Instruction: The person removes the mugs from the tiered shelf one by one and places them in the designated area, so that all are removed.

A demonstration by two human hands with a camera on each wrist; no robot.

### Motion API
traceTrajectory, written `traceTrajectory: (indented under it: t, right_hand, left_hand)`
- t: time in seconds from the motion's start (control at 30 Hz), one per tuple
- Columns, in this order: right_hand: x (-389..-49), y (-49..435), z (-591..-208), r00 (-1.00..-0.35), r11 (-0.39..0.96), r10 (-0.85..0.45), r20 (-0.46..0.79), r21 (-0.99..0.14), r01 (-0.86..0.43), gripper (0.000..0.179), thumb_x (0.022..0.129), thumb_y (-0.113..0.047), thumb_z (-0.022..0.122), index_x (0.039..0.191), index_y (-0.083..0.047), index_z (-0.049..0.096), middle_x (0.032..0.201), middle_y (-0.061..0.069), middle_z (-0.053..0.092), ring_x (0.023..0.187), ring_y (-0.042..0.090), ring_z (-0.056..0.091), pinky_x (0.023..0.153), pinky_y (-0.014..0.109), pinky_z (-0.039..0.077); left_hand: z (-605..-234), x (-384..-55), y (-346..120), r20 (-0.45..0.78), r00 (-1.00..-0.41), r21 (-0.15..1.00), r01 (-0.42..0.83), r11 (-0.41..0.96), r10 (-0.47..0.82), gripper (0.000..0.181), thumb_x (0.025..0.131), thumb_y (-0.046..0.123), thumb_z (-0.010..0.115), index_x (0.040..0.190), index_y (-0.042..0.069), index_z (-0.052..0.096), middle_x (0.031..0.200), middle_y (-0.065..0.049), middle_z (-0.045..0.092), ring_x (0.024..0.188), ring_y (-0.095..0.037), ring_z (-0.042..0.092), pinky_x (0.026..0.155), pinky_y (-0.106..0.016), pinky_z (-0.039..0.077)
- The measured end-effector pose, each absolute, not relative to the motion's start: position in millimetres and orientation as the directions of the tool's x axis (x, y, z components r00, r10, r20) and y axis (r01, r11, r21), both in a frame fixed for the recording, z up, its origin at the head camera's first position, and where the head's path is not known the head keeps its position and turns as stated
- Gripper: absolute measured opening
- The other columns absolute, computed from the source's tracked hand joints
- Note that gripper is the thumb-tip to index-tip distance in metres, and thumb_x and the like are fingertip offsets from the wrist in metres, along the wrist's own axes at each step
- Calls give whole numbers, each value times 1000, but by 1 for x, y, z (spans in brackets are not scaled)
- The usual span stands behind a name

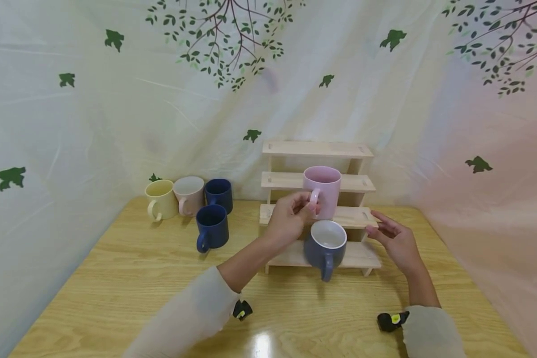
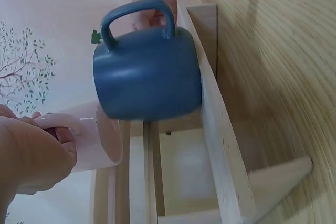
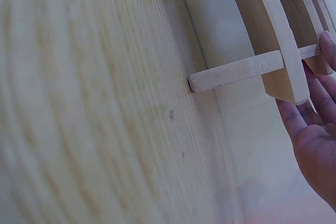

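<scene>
My left hand [image 1: 288, 221] grips a pink mug [image 1: 328, 194] by its handle, fingers curled round it. The mug is upright in front of the wooden step shelf [image 1: 360, 256], overlapping its second and third steps from the bottom in the head view. On the lowest step stands a grey-blue mug [image 1: 323, 256] with a pale inside, its handle towards me; in the left wrist view this mug [image 2: 149, 77] fills the middle. My right hand [image 1: 398, 243] holds the right end of the second step, thumb and fingers about the board. In the right wrist view those fingers [image 3: 291, 116] show beside the shelf's end.
On the table's left stand a yellow mug [image 1: 163, 201], a pale pink mug [image 1: 192, 196] and two dark blue mugs, one behind [image 1: 221, 196] and one nearer [image 1: 213, 228]. A leaf-printed curtain [image 1: 161, 124] hangs behind the wooden table [image 1: 138, 278].
</scene>
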State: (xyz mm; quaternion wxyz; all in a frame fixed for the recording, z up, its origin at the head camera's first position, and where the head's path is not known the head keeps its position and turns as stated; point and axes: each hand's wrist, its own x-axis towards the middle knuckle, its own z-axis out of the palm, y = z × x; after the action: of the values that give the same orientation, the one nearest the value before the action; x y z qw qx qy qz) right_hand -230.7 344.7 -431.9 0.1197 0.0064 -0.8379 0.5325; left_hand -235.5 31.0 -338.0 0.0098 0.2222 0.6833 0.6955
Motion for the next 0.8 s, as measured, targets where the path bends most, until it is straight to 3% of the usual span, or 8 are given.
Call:
traceTrajectory:
  t: [0.37, 0.6, 0.8]
  right_hand:
    - [-233, 344, -431, -971, 421, 102, 217, -894, -156, 63, 96, -32, 74, 150, -9, 52, 100, -14, 74, 90, 1, 70, 79, 14, 55]
    - [-234, 346, -435, -971, 413, 101, 218, -897, -158, 63, 96, -31, 74, 150, -9, 52, 100, -15, 73, 91, 2, 70, 79, 14, 55]
    - [-232, 346, -436, -971, 416, 108, 215, -896, -153, 63, 95, -33, 75, 150, -10, 53, 101, -15, 73, 91, 1, 70, 79, 12, 54]
  left_hand:
    - [-332, -232, -33, 257, -910, 966, 249, -67, 326, 16, 103, 8, 59, 115, 0, 65, 105, -13, 65, 101, -24, 59, 98, -31, 52]
    - [-334, -233, -76, 321, -903, 946, 318, -56, 285, 20, 103, 7, 59, 116, -8, 63, 101, -13, 68, 97, -18, 63, 94, -28, 54]
    - [-335, -232, -112, 351, -903, 936, 345, -68, 247, 22, 103, 6, 59, 116, -12, 61, 97, -7, 68, 95, -14, 64, 93, -25, 54]
